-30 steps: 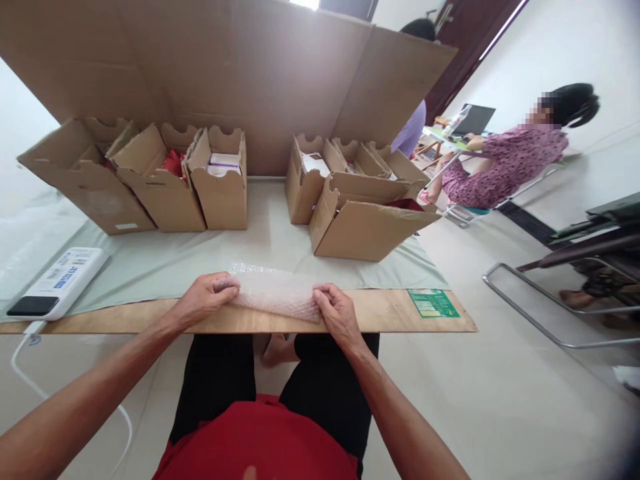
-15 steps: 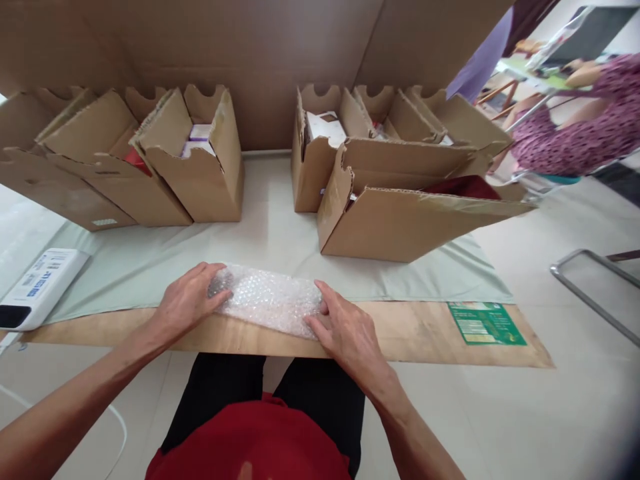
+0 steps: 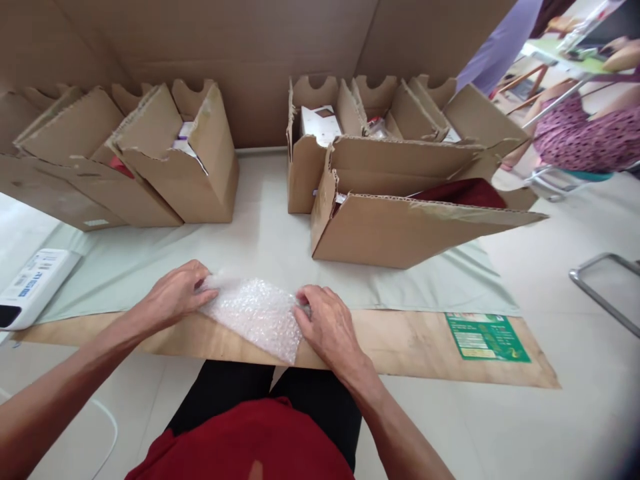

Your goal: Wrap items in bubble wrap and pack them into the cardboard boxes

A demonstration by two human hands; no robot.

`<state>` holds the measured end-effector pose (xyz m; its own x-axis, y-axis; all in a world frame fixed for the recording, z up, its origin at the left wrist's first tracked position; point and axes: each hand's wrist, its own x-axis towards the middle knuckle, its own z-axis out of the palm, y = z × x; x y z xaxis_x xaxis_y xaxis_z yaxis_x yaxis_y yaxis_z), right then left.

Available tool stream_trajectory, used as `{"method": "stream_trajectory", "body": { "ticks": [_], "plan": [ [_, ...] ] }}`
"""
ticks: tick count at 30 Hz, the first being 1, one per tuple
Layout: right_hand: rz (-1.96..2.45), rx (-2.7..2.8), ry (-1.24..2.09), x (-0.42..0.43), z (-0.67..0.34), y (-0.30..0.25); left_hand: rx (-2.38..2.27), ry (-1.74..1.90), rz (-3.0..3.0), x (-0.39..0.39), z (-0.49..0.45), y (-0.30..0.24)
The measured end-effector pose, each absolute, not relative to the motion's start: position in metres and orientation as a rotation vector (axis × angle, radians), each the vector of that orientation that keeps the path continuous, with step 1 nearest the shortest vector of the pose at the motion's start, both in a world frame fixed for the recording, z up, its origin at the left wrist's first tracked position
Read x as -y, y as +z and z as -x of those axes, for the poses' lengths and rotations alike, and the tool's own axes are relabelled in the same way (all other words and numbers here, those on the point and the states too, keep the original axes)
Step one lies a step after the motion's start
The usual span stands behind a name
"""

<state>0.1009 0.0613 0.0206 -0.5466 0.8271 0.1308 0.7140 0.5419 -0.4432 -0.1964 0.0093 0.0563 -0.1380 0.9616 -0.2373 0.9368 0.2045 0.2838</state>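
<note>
A piece of clear bubble wrap (image 3: 255, 313) lies near the table's front edge, held at both ends. My left hand (image 3: 177, 293) pinches its left end between thumb and fingers. At the right end, my right hand (image 3: 327, 320) is closed on its upper corner, with the thumb against the near side. One lower corner of the wrap hangs toward the table edge, between my hands and close to my lap. Whether anything lies inside the wrap cannot be made out.
Upright cardboard boxes (image 3: 200, 180) stand in a row at the back left. More cardboard boxes (image 3: 370, 230) stand at the right, one holding dark red cloth (image 3: 460, 193). A white device (image 3: 37, 287) lies at the left. A green printed sheet (image 3: 487, 337) is on the wooden board. Another person sits at far right.
My right hand has shifted left, closer to my left hand. The bubble wrap has gone from a long strip to a slanted shape with its lower right corner hanging nearer the edge.
</note>
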Motion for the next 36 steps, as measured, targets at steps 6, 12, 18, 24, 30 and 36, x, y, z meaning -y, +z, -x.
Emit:
{"method": "stream_trajectory", "body": {
  "ticks": [6,12,18,24,30,36],
  "plan": [
    [1.341,2.487,0.315,-0.057,-0.095,0.021,-2.044,0.142,-2.258,-0.057,0.190,0.060],
    [1.383,2.361,0.328,-0.037,-0.086,0.020,-2.036,0.474,-2.577,-0.097,0.169,0.042],
    [1.358,2.380,0.234,-0.014,-0.085,0.020,-1.400,0.787,-2.664,-0.028,0.171,0.030],
    [1.362,2.490,0.162,-0.013,-0.076,0.022,-1.108,0.629,-2.460,0.034,0.165,0.030],
    [1.353,2.162,0.901,-0.018,-0.070,0.029,-1.140,0.651,-2.469,0.031,0.167,0.024],
    [1.323,2.052,1.003,-0.016,-0.093,0.045,-1.188,0.857,-2.401,0.024,0.166,0.020]
  ]
}}
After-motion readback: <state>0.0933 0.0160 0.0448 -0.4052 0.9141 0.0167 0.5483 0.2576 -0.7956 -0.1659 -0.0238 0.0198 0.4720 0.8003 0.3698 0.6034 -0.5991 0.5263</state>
